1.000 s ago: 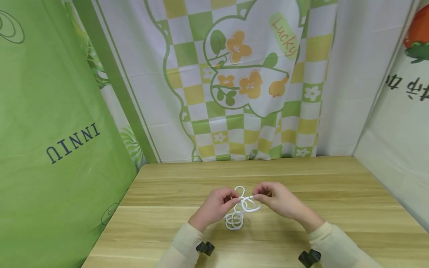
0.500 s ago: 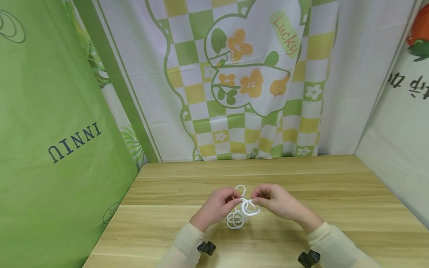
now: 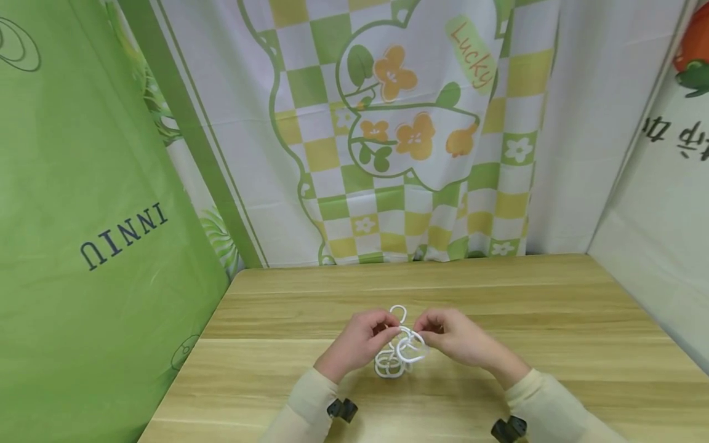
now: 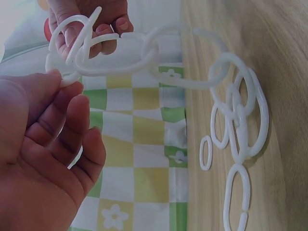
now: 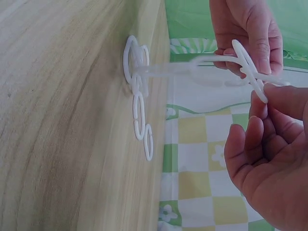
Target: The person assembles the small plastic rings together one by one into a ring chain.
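Observation:
My left hand (image 3: 360, 343) pinches a white plastic chain link between thumb and index finger. Opposite it, my right hand (image 3: 464, 342) has thumb and fingertip on another white link (image 5: 242, 54), which crosses the left one at a slant. From the held links, a linked chain (image 4: 185, 83) slopes down to a heap of white links (image 4: 263, 118) on the table. A gap shows in one oval link (image 4: 247, 185) beyond the heap. The fingertips of both hands are close together above the table, and partly hide the links they hold.
The wooden table (image 3: 249, 381) carries the links near its middle. A checked curtain (image 3: 390, 200) hangs along its far edge, a green cloth (image 3: 111, 326) at the left and a white cloth (image 3: 653, 240) at the right.
My right hand has moved slightly left and down, closer to my left hand. The link at its fingertips has turned from sideways to a more hanging slant. My left hand has barely moved.

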A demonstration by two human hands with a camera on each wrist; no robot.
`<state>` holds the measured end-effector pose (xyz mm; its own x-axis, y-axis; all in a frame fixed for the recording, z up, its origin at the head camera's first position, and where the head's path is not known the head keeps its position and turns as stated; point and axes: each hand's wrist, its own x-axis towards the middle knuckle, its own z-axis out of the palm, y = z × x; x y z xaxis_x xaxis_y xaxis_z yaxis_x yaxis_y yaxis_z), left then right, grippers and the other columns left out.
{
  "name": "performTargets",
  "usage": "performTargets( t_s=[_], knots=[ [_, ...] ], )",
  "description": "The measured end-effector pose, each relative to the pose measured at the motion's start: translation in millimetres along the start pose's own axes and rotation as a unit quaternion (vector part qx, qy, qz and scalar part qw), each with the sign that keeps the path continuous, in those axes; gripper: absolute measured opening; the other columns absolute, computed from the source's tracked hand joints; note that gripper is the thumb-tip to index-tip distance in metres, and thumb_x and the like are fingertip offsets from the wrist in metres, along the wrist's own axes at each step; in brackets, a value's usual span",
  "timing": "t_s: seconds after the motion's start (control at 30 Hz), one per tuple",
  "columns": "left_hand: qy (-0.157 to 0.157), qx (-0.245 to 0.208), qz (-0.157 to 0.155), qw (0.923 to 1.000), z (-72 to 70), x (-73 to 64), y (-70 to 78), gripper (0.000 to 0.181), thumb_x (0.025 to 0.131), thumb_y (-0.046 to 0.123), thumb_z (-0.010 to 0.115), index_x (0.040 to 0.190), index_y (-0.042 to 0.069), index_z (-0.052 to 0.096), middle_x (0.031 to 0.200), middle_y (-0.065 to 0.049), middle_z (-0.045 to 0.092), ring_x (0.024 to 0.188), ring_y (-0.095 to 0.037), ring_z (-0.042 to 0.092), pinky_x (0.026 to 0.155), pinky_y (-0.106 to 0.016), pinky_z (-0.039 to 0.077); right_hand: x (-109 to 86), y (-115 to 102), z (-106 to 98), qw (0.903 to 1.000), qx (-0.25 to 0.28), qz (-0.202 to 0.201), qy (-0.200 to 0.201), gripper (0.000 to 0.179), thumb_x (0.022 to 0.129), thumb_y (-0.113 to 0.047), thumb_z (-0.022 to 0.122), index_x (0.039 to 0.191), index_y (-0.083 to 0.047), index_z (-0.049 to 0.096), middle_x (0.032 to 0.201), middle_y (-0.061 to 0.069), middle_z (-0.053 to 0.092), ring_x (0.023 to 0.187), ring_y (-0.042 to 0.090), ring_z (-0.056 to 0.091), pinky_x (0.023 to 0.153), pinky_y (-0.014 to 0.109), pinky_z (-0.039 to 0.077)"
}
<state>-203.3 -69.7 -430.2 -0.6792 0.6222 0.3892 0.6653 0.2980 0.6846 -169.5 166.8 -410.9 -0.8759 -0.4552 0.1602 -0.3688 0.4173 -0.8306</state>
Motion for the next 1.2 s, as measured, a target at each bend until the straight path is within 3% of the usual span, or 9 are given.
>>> performTargets(
  t_s=[0.23,0.4,0.5,0.6,0.7,0.9,1.07,1.2],
  knots=[
    [-0.013,-0.032,-0.047,0.9983,-10.2,-4.7,0.1,0.004,0.096,0.018,0.064,0.098,0.017,0.067,0.084,0.008,0.062,0.07,-0.008,0.056,0.06,-0.025,0.049,2.1,-4.0,-2.8,0.9986,0.006,0.029,0.045,0.009,0.095,-0.016,0.066,0.097,-0.007,0.067,0.085,0.002,0.063,0.075,0.017,0.056,0.063,0.027,0.047],
    [-0.028,-0.074,-0.07,0.9944,-16.1,-7.5,1.4,0.015,0.09,0.005,0.062,0.101,0.014,0.064,0.084,0.0,0.066,0.071,-0.009,0.057,0.06,-0.026,0.046,5.3,-11.1,-4.6,0.9959,0.015,0.041,0.079,0.014,0.095,-0.019,0.066,0.101,-0.006,0.067,0.085,0.002,0.063,0.073,0.018,0.054,0.06,0.028,0.046],
    [-0.035,-0.094,-0.092,0.9907,-16.5,-7.6,1.9,0.016,0.095,0.012,0.06,0.11,0.015,0.062,0.078,-0.006,0.067,0.062,-0.01,0.055,0.054,-0.024,0.043,6.7,-14.8,-3.0,0.9955,0.019,0.043,0.082,0.015,0.096,-0.02,0.065,0.102,-0.007,0.066,0.086,0.002,0.063,0.073,0.017,0.054,0.06,0.028,0.045],
    [-0.023,-0.09,-0.109,0.9897,-14.8,-6.2,0.5,0.016,0.099,0.026,0.059,0.112,0.017,0.061,0.069,-0.006,0.063,0.056,-0.011,0.053,0.048,-0.024,0.04,7.6,-17.8,0.1,0.9955,0.03,0.037,0.082,0.015,0.096,-0.02,0.065,0.102,-0.007,0.066,0.085,0.003,0.062,0.071,0.017,0.052,0.059,0.027,0.044],
    [-0.001,-0.076,-0.104,0.9917,-12.7,-4.7,-1.8,0.02,0.099,0.032,0.06,0.11,0.016,0.061,0.067,0.0,0.059,0.057,-0.012,0.054,0.048,-0.025,0.042,7.9,-20.8,3.3,0.9951,0.046,0.029,0.083,0.015,0.095,-0.019,0.066,0.102,-0.006,0.066,0.086,0.003,0.062,0.071,0.017,0.052,0.059,0.027,0.044],
    [0.02,-0.065,-0.071,0.9952,-14.5,-5.2,-1.1,0.014,0.098,0.025,0.063,0.103,0.012,0.066,0.078,0.006,0.061,0.065,-0.008,0.055,0.056,-0.024,0.047,8.8,-22.9,7.0,0.9941,0.057,0.023,0.09,0.016,0.095,-0.019,0.066,0.103,-0.006,0.066,0.088,0.002,0.064,0.073,0.017,0.054,0.06,0.027,0.046],
    [0.043,-0.052,-0.068,0.9954,-26.1,-6.7,2.9,0.014,0.098,0.026,0.063,0.098,0.013,0.067,0.082,0.006,0.063,0.07,-0.009,0.057,0.061,-0.025,0.049,11.6,-21.7,8.5,0.9943,0.044,0.028,0.093,0.018,0.096,-0.024,0.066,0.103,-0.007,0.067,0.09,0.002,0.065,0.077,0.02,0.057,0.063,0.029,0.048],
    [0.081,-0.05,-0.066,0.9933,-42.6,-8.5,5.3,0.011,0.098,0.022,0.062,0.096,0.012,0.065,0.079,0.003,0.06,0.068,-0.01,0.056,0.059,-0.025,0.047,17.0,-12.6,8.5,0.9938,0.033,0.051,0.094,0.022,0.097,-0.026,0.064,0.105,-0.006,0.067,0.089,0.003,0.063,0.079,0.02,0.056,0.064,0.031,0.049]
  ],
)
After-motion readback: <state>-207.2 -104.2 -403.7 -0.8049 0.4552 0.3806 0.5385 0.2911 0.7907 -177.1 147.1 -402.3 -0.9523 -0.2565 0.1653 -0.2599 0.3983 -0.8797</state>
